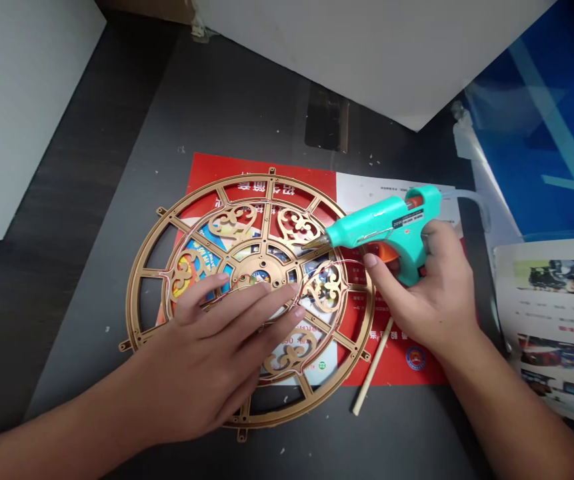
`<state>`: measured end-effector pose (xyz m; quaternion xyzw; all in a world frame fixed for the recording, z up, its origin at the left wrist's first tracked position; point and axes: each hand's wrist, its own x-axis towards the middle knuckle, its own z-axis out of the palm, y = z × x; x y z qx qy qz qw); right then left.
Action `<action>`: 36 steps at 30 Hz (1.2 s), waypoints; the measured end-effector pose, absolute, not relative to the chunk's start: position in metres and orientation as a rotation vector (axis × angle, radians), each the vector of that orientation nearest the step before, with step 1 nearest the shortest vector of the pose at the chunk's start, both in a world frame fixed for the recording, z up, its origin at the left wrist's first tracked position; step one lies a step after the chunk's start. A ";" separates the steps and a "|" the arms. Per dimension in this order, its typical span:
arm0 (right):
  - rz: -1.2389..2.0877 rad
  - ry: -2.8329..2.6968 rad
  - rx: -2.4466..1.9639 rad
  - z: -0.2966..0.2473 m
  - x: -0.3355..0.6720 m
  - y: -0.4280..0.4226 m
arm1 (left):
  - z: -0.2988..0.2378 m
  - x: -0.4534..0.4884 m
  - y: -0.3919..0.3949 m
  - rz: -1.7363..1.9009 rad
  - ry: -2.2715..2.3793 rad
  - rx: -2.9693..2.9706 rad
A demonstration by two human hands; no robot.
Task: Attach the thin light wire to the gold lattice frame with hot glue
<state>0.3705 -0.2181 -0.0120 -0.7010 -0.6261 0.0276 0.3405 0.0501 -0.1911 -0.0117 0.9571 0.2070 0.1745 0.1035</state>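
- Right hand is clamped around the grip of a teal glue gun. The gun is held up off the work, with its metal nozzle aimed left and down over the wheel's right side. Whether the nozzle touches anything cannot be told.
- Left hand is laid open on the middle of a gold openwork wheel, with its fingers spread apart. The thin wheel is pressed flat and steadied in this way, so that slipping is made less likely.
- Good control is favoured by this split: pressing is left to one hand, and aiming to the other.
- The wheel is placed on a red printed sheet, near the middle of a dark table. Curly scroll pieces are set inside its spokes, and thin pale strands, possibly glue, are seen around them.
- A wooden stick lies just right of the wheel. A clear cord runs right from the gun. A printed leaflet lies at the right edge, and a white board stands at the far side.
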 end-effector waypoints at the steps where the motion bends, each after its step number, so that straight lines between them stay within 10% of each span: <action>1: 0.067 -1.632 -1.823 -0.012 0.371 -0.218 | -0.012 0.050 -0.191 0.509 0.624 2.821; 36: 0.049 -1.673 -1.711 -0.003 0.367 -0.225 | -0.004 0.028 -0.195 0.688 0.590 2.954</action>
